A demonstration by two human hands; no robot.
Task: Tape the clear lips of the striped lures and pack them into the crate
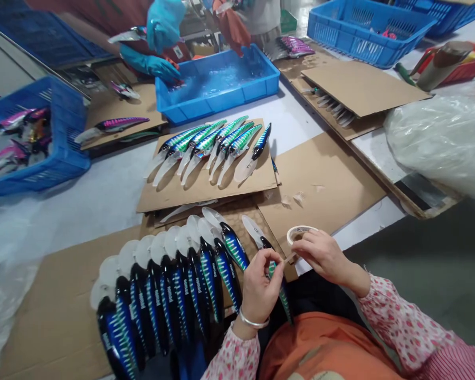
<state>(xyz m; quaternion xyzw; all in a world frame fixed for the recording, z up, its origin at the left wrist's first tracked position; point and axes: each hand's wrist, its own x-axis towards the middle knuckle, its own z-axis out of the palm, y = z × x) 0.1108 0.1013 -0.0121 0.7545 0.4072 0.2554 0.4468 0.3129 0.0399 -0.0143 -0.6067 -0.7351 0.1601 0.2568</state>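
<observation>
At lower centre, a worker's left hand [263, 282] is pinching a narrow tape strip [289, 258] while the right hand [320, 256] is grasping the roll [289, 236], a lure [285, 303] showing behind the left fingers. Keeping the strip taut and untwisted is seeming wise. I am counting one roll, that single lure, about ten in the lower-left row [181, 295], and at least seven upper-centre lures [241, 138].

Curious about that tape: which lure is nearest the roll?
The foreground's rightmost lure, partly hidden by the left hand; the foreground's other lures line up farther left.
</observation>
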